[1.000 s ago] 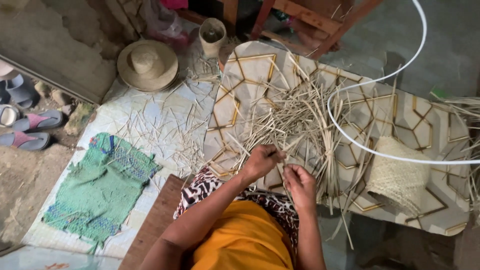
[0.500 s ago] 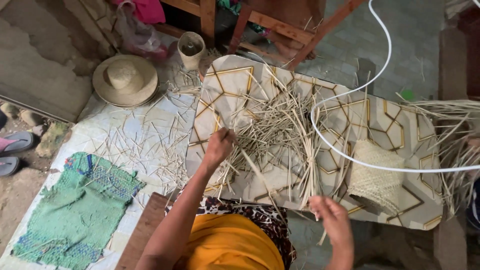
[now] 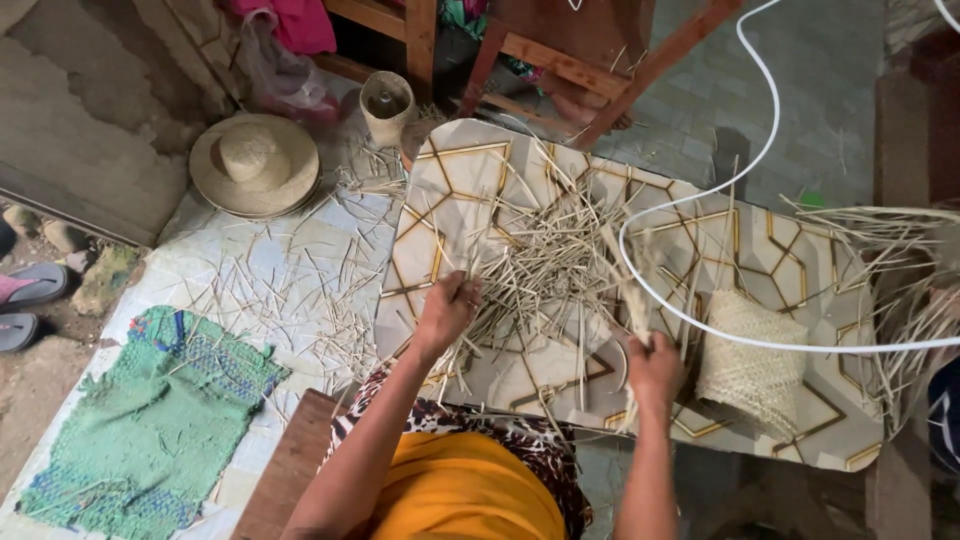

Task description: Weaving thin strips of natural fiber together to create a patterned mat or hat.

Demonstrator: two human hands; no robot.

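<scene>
A heap of loose pale straw strips (image 3: 545,265) lies on a cream board with gold hexagon lines (image 3: 460,180). My left hand (image 3: 448,310) rests on the near left edge of the heap, fingers curled into the strips. My right hand (image 3: 655,368) is closed around a bundle of straw strips (image 3: 630,290) that stands up from the fist. A small woven straw piece (image 3: 745,355) lies just right of that hand. A white cord (image 3: 700,200) loops across the board.
A straw hat (image 3: 255,162) and a small woven cup (image 3: 386,102) sit at the far left. A green woven mat (image 3: 150,425) lies on the floor amid scattered cuttings. Wooden chair legs (image 3: 590,70) stand beyond the board. Sandals (image 3: 30,300) lie at the left edge.
My right hand came from the near edge up onto the board and now grips a bundle. My left hand slid toward the heap's near left side. The view shifted.
</scene>
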